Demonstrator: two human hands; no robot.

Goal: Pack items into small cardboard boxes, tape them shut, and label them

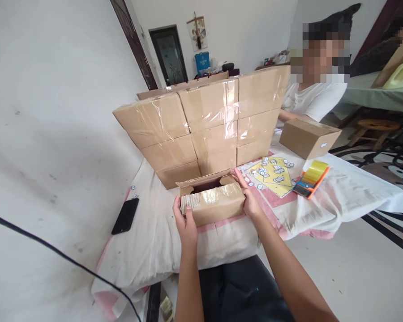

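Note:
A brown paper-wrapped bundle (215, 203), taped over with clear tape, lies in front of a small open cardboard box (204, 181) on the cloth-covered table (161, 241). My left hand (184, 221) grips the bundle's left end with fingers curled round it. On the right end my right hand (248, 197) presses against the bundle and the box's flap, fingers closed on it. The bundle sits partly in the mouth of the open box.
A wall of several taped cardboard boxes (204, 120) stands behind. A black phone (125, 215) lies at the left. A yellow tape dispenser (311, 179) and a label sheet (273, 174) lie to the right. Across the table a person (314, 96) handles another box (309, 136).

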